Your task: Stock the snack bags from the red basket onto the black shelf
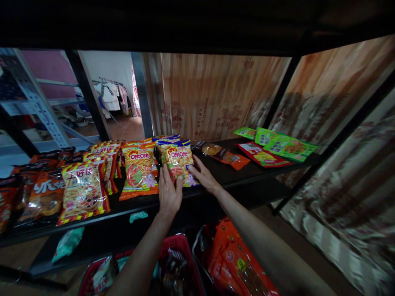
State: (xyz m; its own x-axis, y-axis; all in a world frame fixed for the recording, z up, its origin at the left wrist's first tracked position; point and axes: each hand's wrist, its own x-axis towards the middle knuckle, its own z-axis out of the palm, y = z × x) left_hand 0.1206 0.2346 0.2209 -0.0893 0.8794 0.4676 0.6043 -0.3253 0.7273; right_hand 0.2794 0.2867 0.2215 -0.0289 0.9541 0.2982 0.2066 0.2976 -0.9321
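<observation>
A blue and yellow snack bag (176, 158) stands upright on the black shelf (228, 174), with more blue bags behind it. My left hand (169, 193) rests against its lower left front, fingers stretched up. At its right edge is my right hand (203, 174), fingers extended along the side. The bag sits between both hands. Just left of it stands an orange and yellow snack bag (138, 170), near the fingers of my left hand.
Red and yellow bags (83, 189) and dark orange bags (46, 195) fill the shelf's left. Toward the right lie a brown-orange bag (220, 154), a red bag (262, 155) and green bags (290, 146). Below are a red basket (184, 242) and orange packets (234, 263). Black posts frame the shelf.
</observation>
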